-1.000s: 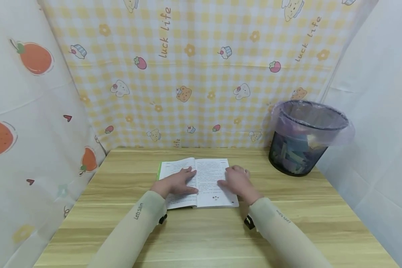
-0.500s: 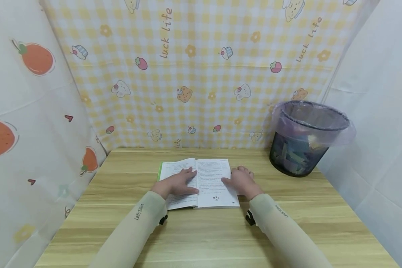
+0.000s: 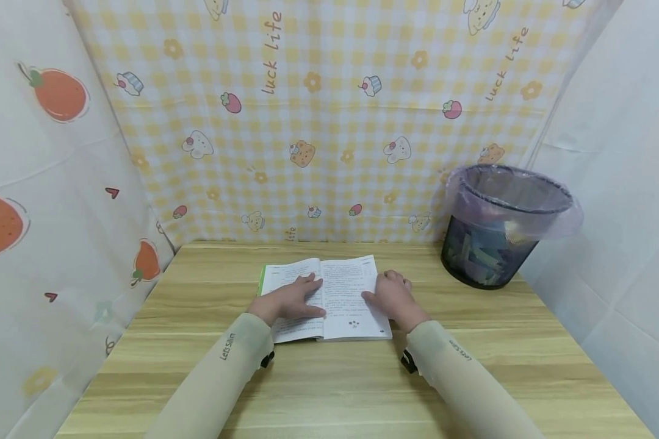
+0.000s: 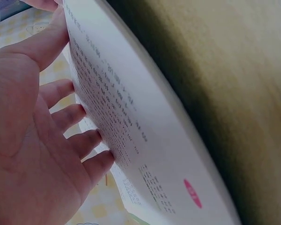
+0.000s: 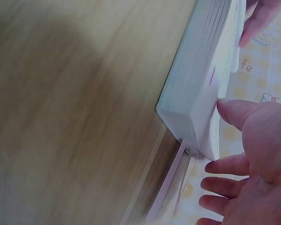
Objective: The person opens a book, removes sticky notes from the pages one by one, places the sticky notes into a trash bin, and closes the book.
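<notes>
Centrally, an open book (image 3: 343, 310) is placed on the table (image 3: 329, 390), with wood visible beyond each edge and the bin (image 3: 475, 256) set well apart at right. The left page is touched by the left hand (image 3: 288, 300), fingers spread; the right page's outer edge is touched by the right hand (image 3: 393, 297), but pinching cannot be confirmed. White pages are bordered green at left. "luck life" is printed on the back cloth (image 3: 335, 125).
</notes>
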{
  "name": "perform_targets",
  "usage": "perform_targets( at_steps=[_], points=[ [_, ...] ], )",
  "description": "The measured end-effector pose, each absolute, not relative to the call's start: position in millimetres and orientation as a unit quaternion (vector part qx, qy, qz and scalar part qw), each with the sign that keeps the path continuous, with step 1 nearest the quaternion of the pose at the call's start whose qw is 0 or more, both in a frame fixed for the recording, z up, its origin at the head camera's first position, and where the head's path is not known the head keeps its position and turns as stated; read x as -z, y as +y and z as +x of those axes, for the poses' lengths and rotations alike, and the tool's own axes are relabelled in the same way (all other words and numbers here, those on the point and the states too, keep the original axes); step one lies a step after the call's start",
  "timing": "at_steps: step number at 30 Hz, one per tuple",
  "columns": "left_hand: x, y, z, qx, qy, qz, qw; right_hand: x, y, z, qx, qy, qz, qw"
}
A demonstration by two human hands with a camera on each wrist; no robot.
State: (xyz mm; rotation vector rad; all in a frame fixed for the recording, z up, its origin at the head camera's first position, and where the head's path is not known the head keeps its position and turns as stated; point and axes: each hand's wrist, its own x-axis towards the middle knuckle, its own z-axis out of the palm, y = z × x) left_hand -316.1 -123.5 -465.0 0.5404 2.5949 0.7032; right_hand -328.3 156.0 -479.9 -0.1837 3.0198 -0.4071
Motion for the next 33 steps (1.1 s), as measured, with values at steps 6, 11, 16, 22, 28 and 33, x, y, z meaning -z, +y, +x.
perform_targets(
  at_steps=[6, 11, 16, 22, 28, 33],
  points=[
    [465, -123, -317, -0.249, 0.928, 0.194, 0.197, 476, 153, -324, 0.125, 0.990, -0.062, 0.034],
    [465, -123, -317, -0.244, 0.929, 0.197, 0.197, 469, 153, -322, 0.133, 0.989, -0.067, 0.023],
    [465, -124, -318, -0.240, 0.929, 0.202, 0.197, 461, 155, -322, 0.180, 0.981, -0.068, 0.007],
    [467, -125, -319, -0.244, 0.928, 0.201, 0.199, 451, 160, -329, 0.399, 0.915, -0.059, 0.015],
    [469, -126, -320, -0.250, 0.927, 0.194, 0.201, 450, 165, -336, 0.635, 0.765, -0.042, 0.102],
    [469, -126, -320, -0.259, 0.925, 0.192, 0.202, 459, 163, -336, 0.664, 0.731, -0.066, 0.143]
  ],
)
